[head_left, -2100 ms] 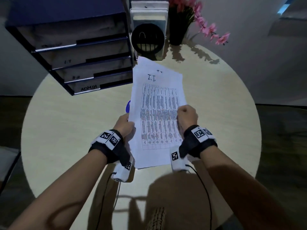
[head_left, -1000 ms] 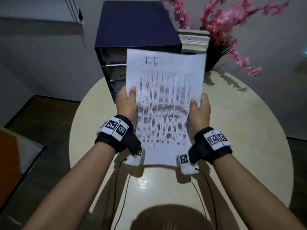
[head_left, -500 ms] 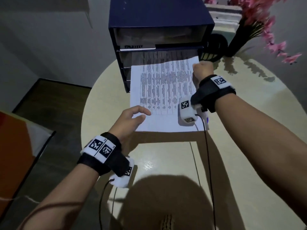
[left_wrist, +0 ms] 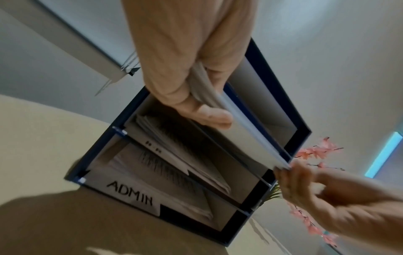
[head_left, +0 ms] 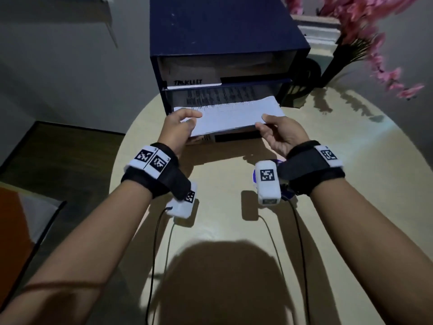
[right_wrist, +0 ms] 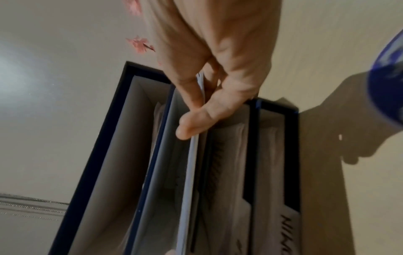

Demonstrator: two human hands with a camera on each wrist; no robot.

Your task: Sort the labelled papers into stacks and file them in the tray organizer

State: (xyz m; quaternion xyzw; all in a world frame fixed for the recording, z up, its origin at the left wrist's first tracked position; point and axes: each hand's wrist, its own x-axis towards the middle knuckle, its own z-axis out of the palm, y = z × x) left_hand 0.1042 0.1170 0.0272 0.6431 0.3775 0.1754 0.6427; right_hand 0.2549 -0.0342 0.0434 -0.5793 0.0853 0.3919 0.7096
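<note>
The left hand (head_left: 179,127) and right hand (head_left: 278,133) are each pinching a near corner of the paper stack (head_left: 230,113); its far half is lying inside the tray organizer (head_left: 225,55), in the 2nd slot from the top. The slot is lying straight ahead, so the push is probably going directly away.

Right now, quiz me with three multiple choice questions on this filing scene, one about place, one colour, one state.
1. Which slot of the tray organizer is the paper stack entering?
A. top
B. second from top
C. bottom

2. What colour are the flowers?
A. pink
B. yellow
C. white

3. How are the hands on the stack?
A. only the left hand grips
B. neither touches
C. left hand and right hand both pinch it

B: the stack sits under the top slot.
A: pink blossoms behind the organizer.
C: each wrist view shows thumb and fingers on the edge.
</note>
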